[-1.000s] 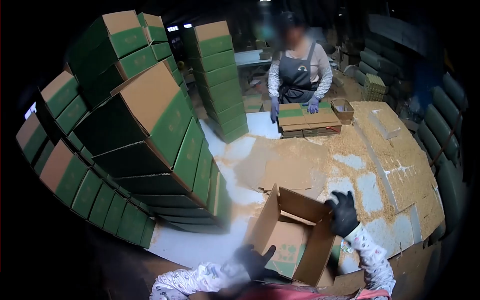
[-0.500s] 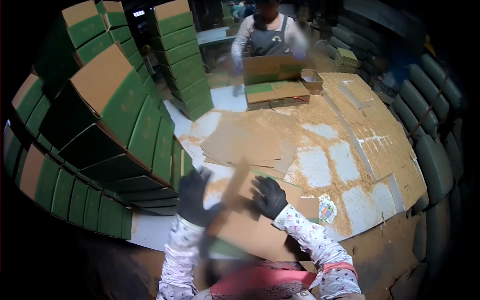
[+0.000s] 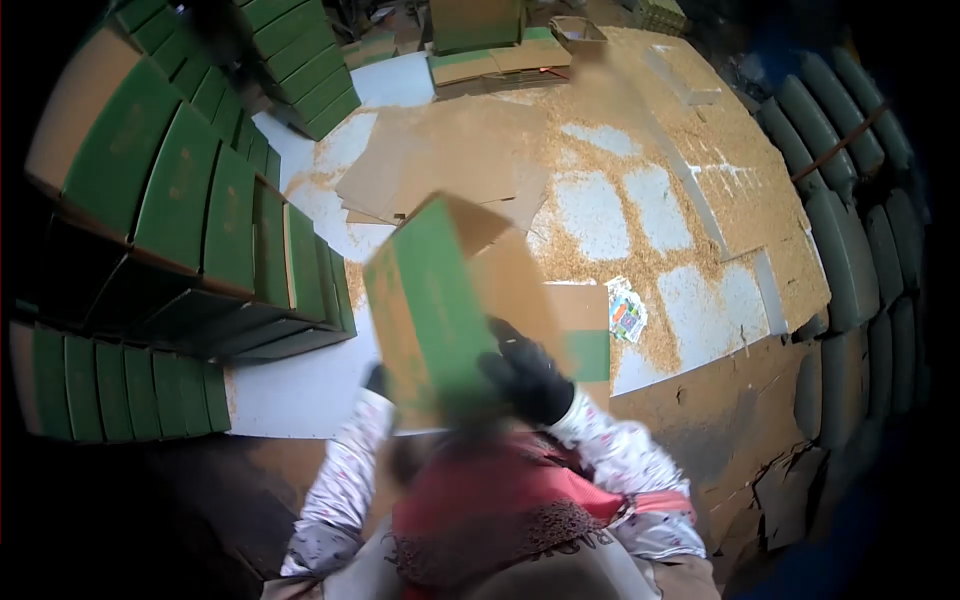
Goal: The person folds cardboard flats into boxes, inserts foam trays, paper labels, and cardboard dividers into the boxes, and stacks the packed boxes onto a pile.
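Observation:
A brown cardboard box (image 3: 428, 300) with a wide green band is tilted up in front of my body, its open end facing away and to the right. My right hand (image 3: 532, 378), in a dark glove, grips its right side near the bottom. At the lower left edge of the box is my left hand (image 3: 377, 381), also gloved, holding it from that side; most of its fingers are hidden behind the cardboard. Right of the box lies a flat piece of brown and green cardboard (image 3: 590, 335), partly covered by the box.
Green and brown boxes (image 3: 170, 190) are stacked on the left. Flat cardboard sheets (image 3: 440, 150) lie mid-table, with sawdust-like shavings (image 3: 640, 210) around them. Small printed papers (image 3: 626, 312) rest near the right edge. Grey-green bundles (image 3: 845, 260) are piled along the right side.
The box between my hands has been raised and turned so its green band faces me. My right hand, spread over the flaps before, now grips its side. The view has tilted downward.

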`<state>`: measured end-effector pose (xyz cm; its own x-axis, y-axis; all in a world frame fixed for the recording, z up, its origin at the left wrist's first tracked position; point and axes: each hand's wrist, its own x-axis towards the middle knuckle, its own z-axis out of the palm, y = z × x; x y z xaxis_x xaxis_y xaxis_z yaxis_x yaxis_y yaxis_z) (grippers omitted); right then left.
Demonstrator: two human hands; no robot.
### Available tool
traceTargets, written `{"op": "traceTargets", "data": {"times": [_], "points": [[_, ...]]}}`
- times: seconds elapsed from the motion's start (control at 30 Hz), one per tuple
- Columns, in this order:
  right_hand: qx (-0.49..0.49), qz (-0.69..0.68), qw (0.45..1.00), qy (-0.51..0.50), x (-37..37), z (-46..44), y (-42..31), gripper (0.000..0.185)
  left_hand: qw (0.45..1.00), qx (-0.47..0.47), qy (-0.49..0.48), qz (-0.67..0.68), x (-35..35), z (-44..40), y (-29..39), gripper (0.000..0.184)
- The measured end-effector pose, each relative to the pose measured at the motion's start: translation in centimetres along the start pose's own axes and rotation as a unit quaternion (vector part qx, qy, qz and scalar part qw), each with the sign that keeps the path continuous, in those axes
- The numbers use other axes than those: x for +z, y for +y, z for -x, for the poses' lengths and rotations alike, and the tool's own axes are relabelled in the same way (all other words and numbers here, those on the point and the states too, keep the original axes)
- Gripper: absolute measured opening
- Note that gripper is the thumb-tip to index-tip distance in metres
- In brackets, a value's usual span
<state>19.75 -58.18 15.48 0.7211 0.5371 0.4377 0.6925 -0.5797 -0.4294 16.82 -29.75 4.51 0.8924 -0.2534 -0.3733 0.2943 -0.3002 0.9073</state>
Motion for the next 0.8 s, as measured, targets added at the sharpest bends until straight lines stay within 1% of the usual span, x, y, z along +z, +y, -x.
{"op": "traceTargets", "data": {"times": [0.03,0.07,0.1,0.13,0.17,0.2,0.23,0.27,0.3,0.33,0.37,0.4,0.43,0.47,0.5,0.53,0.57,0.6,0.63,0.7,0.73,0.8], "points": [[0.071,-0.001,0.989,-0.126,-2.7,-2.0,-0.2,0.032,1.000,0.016,-0.008,-0.018,3.7,0.8,-0.2,0.049],[0.144,-0.005,0.958,-0.249,-4.4,-3.2,0.4,0.032,0.998,0.039,-0.014,-0.049,6.1,1.6,0.8,0.047],[0.032,0.041,0.957,-0.286,-4.3,-2.5,3.0,0.027,0.993,0.078,-0.017,-0.092,7.2,2.0,2.9,0.044],[0.008,0.064,0.938,-0.340,-3.5,-1.1,5.0,0.022,0.981,0.133,-0.006,-0.142,6.8,1.9,5.6,0.042],[-0.014,0.029,0.930,-0.367,-2.6,0.2,6.1,0.022,0.964,0.192,0.042,-0.181,4.9,1.5,8.3,0.039],[-0.035,-0.003,0.918,-0.396,-2.3,1.0,6.6,0.022,0.944,0.242,0.111,-0.195,3.6,0.5,10.2,0.037],[-0.010,-0.003,0.920,-0.391,-3.1,1.0,5.8,0.022,0.944,0.211,0.225,-0.116,1.8,-0.7,12.6,0.037],[0.012,-0.003,0.924,-0.382,-4.1,0.4,5.2,0.022,0.904,0.233,0.261,-0.246,1.5,-2.7,14.1,0.036],[-0.006,-0.043,0.940,-0.338,-5.1,-0.3,5.8,0.024,0.842,0.250,0.298,-0.374,1.0,-4.7,15.0,0.035],[-0.032,-0.084,0.953,-0.291,-6.0,-0.8,6.9,0.026,0.911,0.149,0.196,-0.331,-0.4,-6.2,11.3,0.034],[0.042,-0.146,0.977,-0.147,-7.1,-0.9,9.2,0.030,0.931,0.160,0.177,-0.275,-1.5,-7.5,8.1,0.033],[0.108,-0.205,0.973,0.005,-8.3,-0.7,12.2,0.035,0.925,0.176,0.200,-0.271,-1.4,-7.7,8.8,0.031],[0.179,-0.137,0.961,0.158,-10.1,0.3,15.9,0.042,0.928,0.147,0.197,-0.279,-1.3,-7.4,9.0,0.030],[0.267,-0.060,0.932,0.240,-11.8,1.7,20.4,0.040,0.924,0.154,0.205,-0.284,-1.1,-7.2,8.8,0.030],[0.276,0.002,0.886,0.372,-11.2,4.8,27.9,0.040,0.921,0.136,0.207,-0.300,-0.9,-7.0,9.3,0.029],[0.393,-0.159,0.792,0.439,-9.9,11.2,38.4,0.053,0.927,0.122,0.223,-0.276,-0.3,-6.9,9.7,0.029],[0.518,-0.133,0.674,0.510,-11.9,11.8,40.4,0.041,0.924,0.121,0.226,-0.282,-0.3,-6.9,9.3,0.029],[0.655,-0.210,0.539,0.486,-12.2,16.6,47.3,0.046,0.922,0.087,0.230,-0.299,0.4,-6.7,10.7,0.028],[0.664,-0.266,0.486,0.501,-12.0,18.4,50.3,0.043,0.925,0.085,0.239,-0.282,0.7,-6.8,10.9,0.024],[0.613,-0.324,0.457,0.557,-10.3,19.9,54.3,0.040,0.945,-0.023,0.215,-0.245,-0.1,-6.4,10.3,0.026],[0.603,-0.320,0.451,0.575,-9.2,20.8,56.3,0.039,0.950,-0.082,0.199,-0.225,-0.6,-6.1,10.2,0.028],[0.670,-0.241,0.391,0.583,-8.8,21.5,57.0,0.034,0.938,-0.022,0.208,-0.277,0.6,-6.2,13.2,0.026]]}}
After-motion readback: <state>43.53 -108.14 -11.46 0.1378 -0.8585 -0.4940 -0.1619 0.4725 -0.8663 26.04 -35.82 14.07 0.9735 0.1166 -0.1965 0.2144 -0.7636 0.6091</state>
